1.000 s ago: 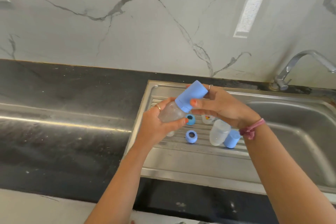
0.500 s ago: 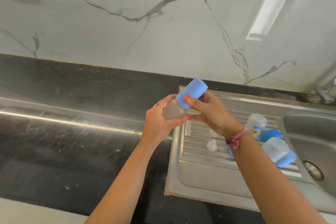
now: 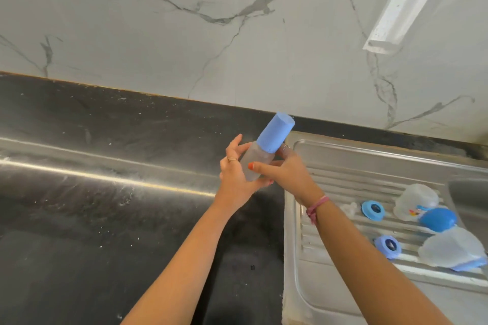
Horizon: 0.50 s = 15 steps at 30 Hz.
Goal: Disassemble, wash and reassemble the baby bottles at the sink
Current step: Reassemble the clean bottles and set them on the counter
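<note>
Bottle [image 3: 253, 163] at frame centre, above the dark counter [image 3: 105, 219], tilts with its blue cap [image 3: 276, 132] toward the upper right; we cradle its base loosely with our left hand [image 3: 235, 179], while our right hand [image 3: 286, 174] grips its body.

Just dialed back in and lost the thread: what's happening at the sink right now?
A person holds one baby bottle in both hands over the black counter, beside the drainboard. The left hand cradles the clear body; the right hand grips it just under the blue cap, which is on. Loose parts lie on the drainboard: two blue rings, a blue dome cap and other clear bottles.
</note>
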Available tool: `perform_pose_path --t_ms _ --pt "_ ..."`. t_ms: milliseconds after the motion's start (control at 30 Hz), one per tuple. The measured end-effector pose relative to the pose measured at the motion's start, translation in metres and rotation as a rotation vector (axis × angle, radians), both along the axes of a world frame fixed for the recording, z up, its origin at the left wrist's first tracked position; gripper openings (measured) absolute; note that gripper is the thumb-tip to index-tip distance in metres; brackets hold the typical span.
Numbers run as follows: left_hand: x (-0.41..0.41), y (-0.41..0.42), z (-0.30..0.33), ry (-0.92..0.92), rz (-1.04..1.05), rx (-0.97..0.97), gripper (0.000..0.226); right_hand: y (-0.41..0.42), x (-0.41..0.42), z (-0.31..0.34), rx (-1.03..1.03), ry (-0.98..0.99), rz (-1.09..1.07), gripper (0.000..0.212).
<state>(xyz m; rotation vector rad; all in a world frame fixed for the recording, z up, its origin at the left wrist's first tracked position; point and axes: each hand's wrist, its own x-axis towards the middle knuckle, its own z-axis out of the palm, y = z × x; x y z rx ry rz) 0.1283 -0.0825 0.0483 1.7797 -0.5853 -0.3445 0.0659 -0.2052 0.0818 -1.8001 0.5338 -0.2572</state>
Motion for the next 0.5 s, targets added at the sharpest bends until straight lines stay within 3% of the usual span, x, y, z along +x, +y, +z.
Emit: perform_pose_path --t_ms 100,267,500 --pt "0.014 0.008 -0.013 0.004 0.037 0.061 0.099 -0.018 0.016 -0.006 -0.175 0.053 -0.018 0.054" --pt "0.03 0.02 -0.016 0.065 0.146 0.033 0.049 -0.028 0.032 -0.033 -0.312 0.122 -0.022 0.055" --pt "0.032 0.023 -0.015 0.131 0.198 -0.002 0.034 -0.022 0.036 -0.051 -0.326 0.11 -0.04 0.062"
